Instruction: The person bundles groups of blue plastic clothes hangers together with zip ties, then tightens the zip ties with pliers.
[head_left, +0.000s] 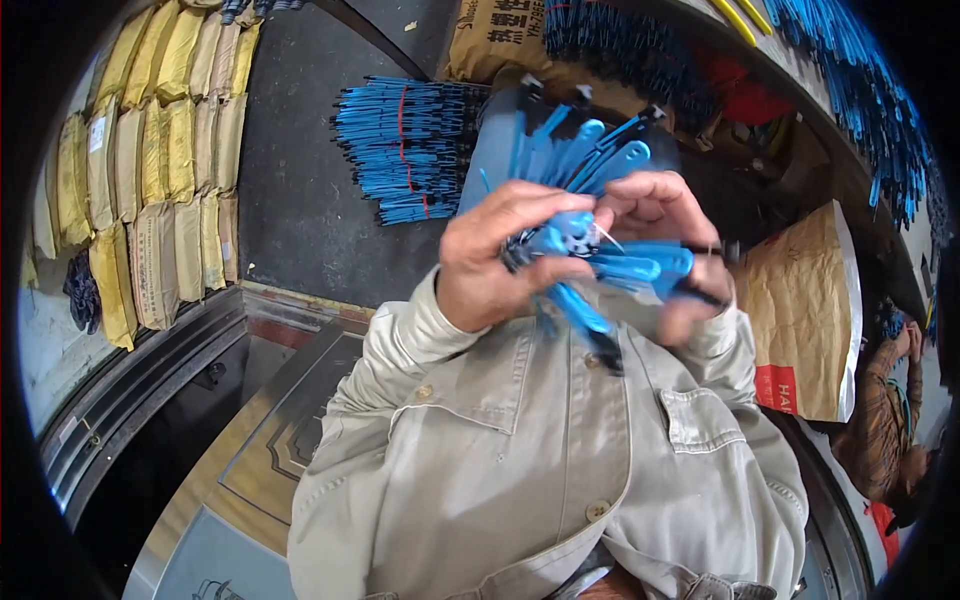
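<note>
In front of my chest, my left hand [505, 250] is closed round a bunch of blue plastic strips [570, 150] with black ends. Some of the strips have rounded tips with a small hole. They fan out upward, to the right and downward. My right hand [665, 215] is curled at the right side of the bunch, with its thumb and fingers around strips that point right [640, 265]. Its lower fingers are smeared by motion. A thin pale strand shows between the hands; what it belongs to I cannot make out.
Banded bundles of blue strips [400, 150] lie on the dark surface beyond my hands. More blue strips [850, 90] pile up at upper right. A brown paper sack [805, 310] stands at right, near another person [885, 410]. Yellow and tan packages [130, 150] are stacked at left.
</note>
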